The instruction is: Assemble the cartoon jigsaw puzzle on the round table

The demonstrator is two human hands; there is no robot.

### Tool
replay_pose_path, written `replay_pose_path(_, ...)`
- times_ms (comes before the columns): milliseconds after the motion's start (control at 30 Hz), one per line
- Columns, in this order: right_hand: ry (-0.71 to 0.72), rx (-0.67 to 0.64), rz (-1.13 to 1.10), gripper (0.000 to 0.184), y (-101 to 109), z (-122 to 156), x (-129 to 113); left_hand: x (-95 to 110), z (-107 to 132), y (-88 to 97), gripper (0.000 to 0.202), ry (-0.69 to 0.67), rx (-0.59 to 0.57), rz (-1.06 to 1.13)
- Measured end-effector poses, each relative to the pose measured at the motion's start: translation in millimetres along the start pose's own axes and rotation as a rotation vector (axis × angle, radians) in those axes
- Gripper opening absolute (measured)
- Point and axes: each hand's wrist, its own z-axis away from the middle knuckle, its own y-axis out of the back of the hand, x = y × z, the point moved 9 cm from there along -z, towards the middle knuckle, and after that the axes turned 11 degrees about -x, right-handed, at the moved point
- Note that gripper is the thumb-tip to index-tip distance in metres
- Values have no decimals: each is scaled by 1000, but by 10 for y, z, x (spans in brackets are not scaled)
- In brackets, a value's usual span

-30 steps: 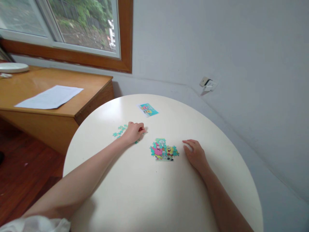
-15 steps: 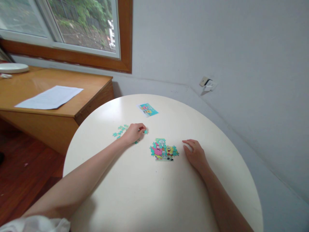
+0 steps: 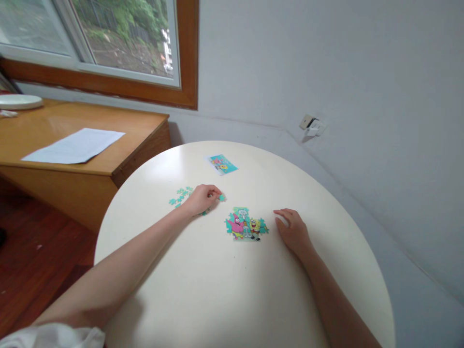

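White table [image 3: 203,285]: left hand [image 3: 203,199] pinches a piece [image 3: 222,198] left of the puzzle [image 3: 238,227]; right hand [image 3: 293,230], spread, lies right of it.

The left hand [image 3: 202,199] holds a piece [image 3: 222,198] by loose pieces [image 3: 180,198]; the right hand [image 3: 293,231] is just beside the puzzle [image 3: 244,227].

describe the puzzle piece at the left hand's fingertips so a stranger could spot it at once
On the round white table, find the left hand. At its fingertips is the small teal puzzle piece, apart from both the loose pieces and the joined cartoon section.
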Motion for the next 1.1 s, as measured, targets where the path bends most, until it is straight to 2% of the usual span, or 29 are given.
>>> replay_pose_path(300, -1, -5, 0, 26, 3, 2, 7, 7, 9, 1, 18, 42, -5, 43)
replay_pose_path(700, 15, 3, -6, 27, 5, 0, -10, 82, 25, 9, 14, 27, 2, 61)
replay_pose_path(933, 44, 51, 12, 29, 58, 12, -82, 209, 47, -53, 11, -17, -2, 120)
replay_pose_path(1100, 67, 93, -9, 26, 151, 28, -246, 337, 69, -159, 11, -72, -31, 141)
